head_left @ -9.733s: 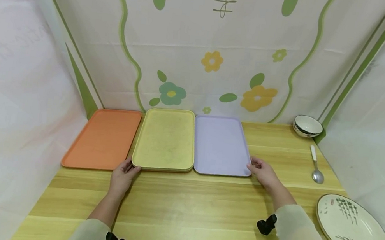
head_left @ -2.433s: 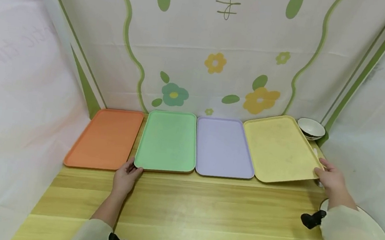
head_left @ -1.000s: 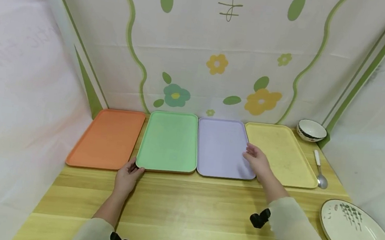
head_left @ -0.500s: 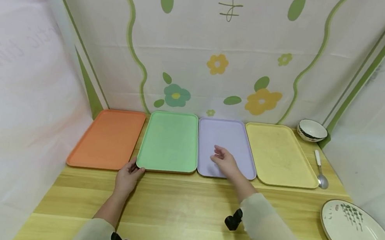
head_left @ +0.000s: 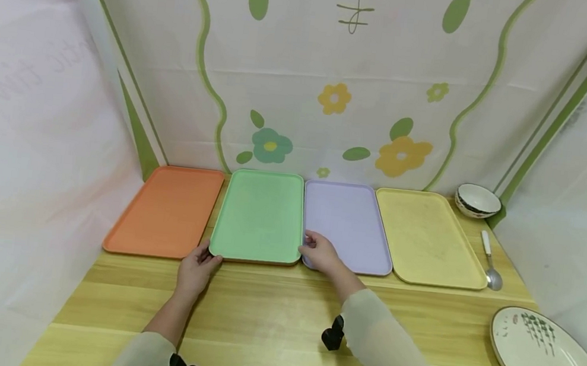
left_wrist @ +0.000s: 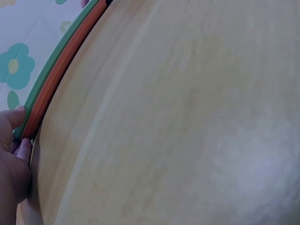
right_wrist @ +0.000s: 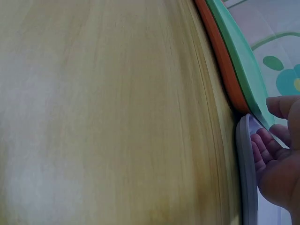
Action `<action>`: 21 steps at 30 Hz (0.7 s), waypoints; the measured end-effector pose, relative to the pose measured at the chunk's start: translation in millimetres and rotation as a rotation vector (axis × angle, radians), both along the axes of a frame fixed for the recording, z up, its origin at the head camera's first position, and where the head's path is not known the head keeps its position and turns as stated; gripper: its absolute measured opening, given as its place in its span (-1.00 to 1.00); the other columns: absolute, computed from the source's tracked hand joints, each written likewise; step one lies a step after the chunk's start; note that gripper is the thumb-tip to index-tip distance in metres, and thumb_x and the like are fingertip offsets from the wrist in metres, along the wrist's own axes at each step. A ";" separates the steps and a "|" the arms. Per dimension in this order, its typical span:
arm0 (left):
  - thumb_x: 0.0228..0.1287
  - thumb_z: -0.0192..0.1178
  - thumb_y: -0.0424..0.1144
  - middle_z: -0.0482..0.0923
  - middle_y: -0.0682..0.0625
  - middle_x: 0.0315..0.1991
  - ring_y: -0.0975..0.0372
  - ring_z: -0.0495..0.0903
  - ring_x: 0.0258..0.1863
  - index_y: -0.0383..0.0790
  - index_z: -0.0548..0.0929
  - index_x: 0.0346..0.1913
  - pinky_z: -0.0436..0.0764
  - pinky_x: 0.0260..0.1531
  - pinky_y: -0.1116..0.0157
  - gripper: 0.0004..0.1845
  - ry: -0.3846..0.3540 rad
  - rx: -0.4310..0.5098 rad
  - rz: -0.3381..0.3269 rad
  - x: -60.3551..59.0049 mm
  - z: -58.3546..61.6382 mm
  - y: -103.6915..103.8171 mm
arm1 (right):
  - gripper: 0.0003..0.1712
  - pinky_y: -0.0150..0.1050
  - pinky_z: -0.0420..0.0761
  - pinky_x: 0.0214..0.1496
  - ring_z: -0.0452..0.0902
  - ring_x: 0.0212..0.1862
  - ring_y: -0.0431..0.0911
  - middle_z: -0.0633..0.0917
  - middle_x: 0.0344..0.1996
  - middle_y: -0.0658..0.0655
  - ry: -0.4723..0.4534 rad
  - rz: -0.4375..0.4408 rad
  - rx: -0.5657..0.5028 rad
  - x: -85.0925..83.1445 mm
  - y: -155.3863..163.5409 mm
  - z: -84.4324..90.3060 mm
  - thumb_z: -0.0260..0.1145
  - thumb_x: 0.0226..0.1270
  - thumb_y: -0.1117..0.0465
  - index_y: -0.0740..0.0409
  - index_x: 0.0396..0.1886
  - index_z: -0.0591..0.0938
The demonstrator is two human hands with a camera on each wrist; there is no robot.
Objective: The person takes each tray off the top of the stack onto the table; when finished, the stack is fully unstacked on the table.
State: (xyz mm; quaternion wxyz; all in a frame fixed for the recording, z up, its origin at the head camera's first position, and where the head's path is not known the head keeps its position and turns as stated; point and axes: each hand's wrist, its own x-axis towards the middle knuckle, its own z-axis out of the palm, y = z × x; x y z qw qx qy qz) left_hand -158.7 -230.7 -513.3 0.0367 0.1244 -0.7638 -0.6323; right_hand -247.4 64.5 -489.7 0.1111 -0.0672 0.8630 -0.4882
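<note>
Four trays lie side by side along the back of the table: orange [head_left: 167, 208], green [head_left: 260, 215], lilac [head_left: 348, 224] and yellow [head_left: 427, 236]. The left wrist view shows the green tray [left_wrist: 56, 58] stacked on another orange tray [left_wrist: 63, 75]. My left hand [head_left: 205, 255] pinches the near left corner of this stack, thumb on the green rim. My right hand [head_left: 307, 245] reaches over the lilac tray's near left corner. Its thumb sits at the green tray's [right_wrist: 239, 51] near right corner and its curled fingers [right_wrist: 262, 143] lie inside the lilac rim [right_wrist: 246, 164].
A small bowl [head_left: 477, 199] stands at the back right, with a white-handled spoon [head_left: 491, 266] beside the yellow tray. A large patterned plate [head_left: 548, 365] lies at the front right. Cloth walls close in the back and both sides.
My right hand set the yellow tray down at the right end, then moved left across the lilac tray to the green tray's near right corner. My left hand has not moved.
</note>
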 end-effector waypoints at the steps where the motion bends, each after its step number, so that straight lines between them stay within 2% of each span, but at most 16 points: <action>1: 0.39 0.17 -0.36 0.15 -0.34 0.47 -0.13 0.18 0.47 -0.42 0.13 0.49 0.30 0.42 0.07 -0.30 0.001 0.000 -0.001 -0.2 0.0 -0.2 | -0.35 0.02 0.50 0.35 0.51 0.19 0.15 0.59 0.13 0.32 -0.002 0.005 0.014 -0.7 -1.1 -0.2 0.26 0.34 0.25 0.36 0.39 0.37; 6: 0.40 0.17 -0.34 0.16 -0.32 0.48 -0.09 0.19 0.47 -0.40 0.12 0.50 0.32 0.40 0.12 -0.30 -0.002 -0.006 -0.010 -1.0 -1.4 -0.7 | -0.38 0.01 0.51 0.32 0.51 0.15 0.12 0.61 0.07 0.29 -0.004 0.023 0.076 -2.1 -4.0 0.8 0.25 0.35 0.24 0.37 0.37 0.39; 11: 0.41 0.16 -0.35 0.13 -0.32 0.49 -0.10 0.17 0.48 -0.40 0.12 0.50 0.32 0.40 0.10 -0.30 -0.005 -0.001 -0.014 -0.3 -0.6 0.1 | -0.38 0.02 0.50 0.35 0.49 0.19 0.14 0.59 0.12 0.31 -0.026 0.006 0.057 -1.6 -6.9 2.1 0.24 0.34 0.27 0.39 0.36 0.39; 17: 0.43 0.14 -0.35 0.09 -0.32 0.50 -0.11 0.13 0.49 -0.39 0.09 0.51 0.32 0.42 0.09 -0.30 -0.013 0.008 -0.014 0.9 1.7 0.6 | -0.38 -0.02 0.52 0.35 0.48 0.23 0.16 0.57 0.14 0.31 -0.055 -0.057 -0.039 -1.8 -10.8 2.4 0.24 0.32 0.31 0.39 0.35 0.39; 19: 0.43 0.14 -0.33 0.09 -0.32 0.51 -0.11 0.12 0.50 -0.39 0.09 0.51 0.32 0.42 0.09 -0.30 -0.017 0.005 -0.013 1.5 2.2 0.2 | -0.39 -0.10 0.59 0.26 0.49 0.20 0.13 0.56 0.14 0.32 -0.072 -0.086 -0.102 -1.0 -12.7 3.4 0.23 0.33 0.31 0.38 0.36 0.39; 21: 0.43 0.14 -0.32 0.09 -0.31 0.51 -0.10 0.12 0.50 -0.38 0.09 0.51 0.33 0.42 0.08 -0.30 -0.019 0.003 -0.012 1.6 1.9 -0.5 | -0.41 -0.21 0.66 0.06 0.51 0.11 0.06 0.54 0.15 0.32 -0.096 -0.114 -0.169 0.1 -14.6 5.9 0.20 0.37 0.29 0.36 0.36 0.38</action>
